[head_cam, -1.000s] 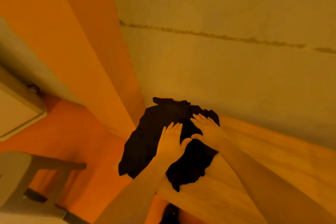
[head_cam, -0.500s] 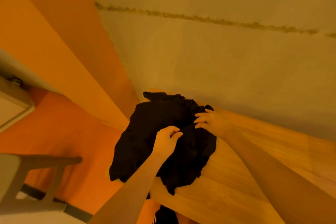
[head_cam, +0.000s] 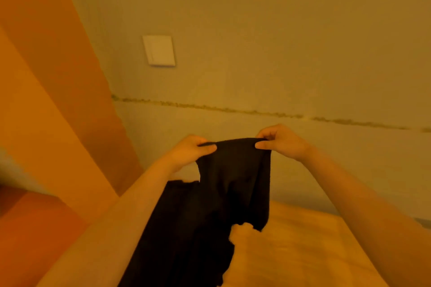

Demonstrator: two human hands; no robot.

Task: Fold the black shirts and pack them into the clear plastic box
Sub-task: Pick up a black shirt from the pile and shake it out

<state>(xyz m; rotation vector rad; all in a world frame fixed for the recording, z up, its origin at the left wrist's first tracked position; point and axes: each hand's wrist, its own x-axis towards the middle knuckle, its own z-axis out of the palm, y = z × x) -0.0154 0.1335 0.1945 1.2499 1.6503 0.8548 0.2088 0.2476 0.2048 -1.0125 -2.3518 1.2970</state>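
A black shirt (head_cam: pixel 224 198) hangs in the air in front of me, held up by its top edge. My left hand (head_cam: pixel 192 149) pinches the left end of that edge and my right hand (head_cam: pixel 279 141) pinches the right end, both raised above the wooden table (head_cam: pixel 303 247). The shirt's lower part drapes down over the table's left side and out of the bottom of the view. No clear plastic box is in view.
A plain wall (head_cam: pixel 279 42) with a white switch plate (head_cam: pixel 159 50) and a cracked horizontal line stands right behind the table. An orange panel (head_cam: pixel 58 100) rises at the left, with orange floor (head_cam: pixel 30 228) below it.
The hands went from pressing flat on the crumpled shirt on the table to gripping it and lifting it up by its top edge. The view tilted upward.
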